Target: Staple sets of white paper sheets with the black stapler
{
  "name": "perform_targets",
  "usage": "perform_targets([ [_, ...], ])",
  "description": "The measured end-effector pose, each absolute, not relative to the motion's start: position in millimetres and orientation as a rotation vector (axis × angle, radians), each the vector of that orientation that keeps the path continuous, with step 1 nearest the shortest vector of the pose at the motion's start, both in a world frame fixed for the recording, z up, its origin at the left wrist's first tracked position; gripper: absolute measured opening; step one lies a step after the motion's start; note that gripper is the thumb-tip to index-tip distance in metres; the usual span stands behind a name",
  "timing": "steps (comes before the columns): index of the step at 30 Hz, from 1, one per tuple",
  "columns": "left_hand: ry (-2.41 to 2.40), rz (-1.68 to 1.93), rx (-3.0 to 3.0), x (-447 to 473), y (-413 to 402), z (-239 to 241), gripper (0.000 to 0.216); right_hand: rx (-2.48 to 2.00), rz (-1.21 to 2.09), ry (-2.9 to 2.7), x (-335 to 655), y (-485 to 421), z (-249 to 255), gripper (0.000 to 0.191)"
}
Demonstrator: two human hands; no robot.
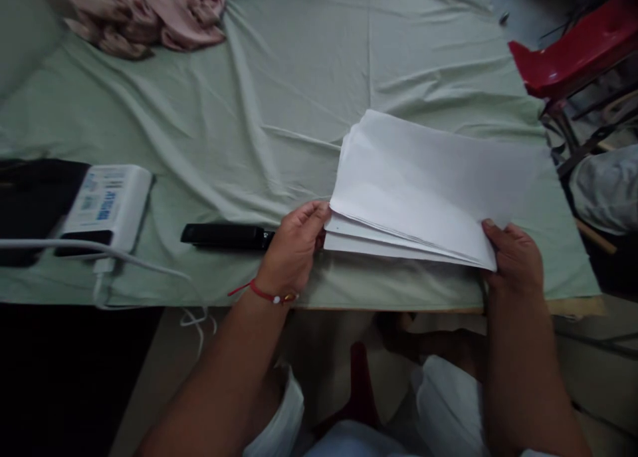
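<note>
Between my hands is a stack of white paper sheets (423,178), held over the cloth-covered table near its front edge. The sheets are a little fanned, with lower ones sticking out towards me at the left. My left hand (294,244) pinches the near left corner, thumb on top. My right hand (516,254) grips the near right corner, its thumb on the top sheet and its other fingers partly hidden. Just left of my left hand lies a long black stapler-like object (224,236), its right end covered by that hand.
A white power bank-like box (122,191) with a white cable (149,264) lies at the left, beside a dark flat item (34,204). Crumpled pink cloth (159,15) rests at the back left. The green tablecloth (299,65) is wrinkled. A red chair (573,52) stands beyond the right edge.
</note>
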State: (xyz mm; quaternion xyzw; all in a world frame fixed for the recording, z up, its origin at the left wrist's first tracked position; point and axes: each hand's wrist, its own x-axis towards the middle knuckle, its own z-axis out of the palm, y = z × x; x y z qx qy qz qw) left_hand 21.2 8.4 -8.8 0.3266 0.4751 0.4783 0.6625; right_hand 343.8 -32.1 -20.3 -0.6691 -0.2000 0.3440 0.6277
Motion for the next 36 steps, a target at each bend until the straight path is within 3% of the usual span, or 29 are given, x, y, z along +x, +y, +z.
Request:
perform_targets([
  [5,1.079,1.089,0.704,20,9,-6,0.047,-1.503,0.775,-0.546,343,-33,-26,0.046],
  [20,1.140,1.132,0.792,14,13,-16,0.034,-1.357,0.661,-0.619,347,-32,-29,0.031],
  [28,1.045,1.164,0.956,13,24,-16,0.043,-1.236,0.554,-0.715,336,-24,-25,0.026],
  [36,1.037,1.384,1.118,-1,36,-21,0.020,-1.222,0.512,-0.760,335,-20,-17,0.028],
])
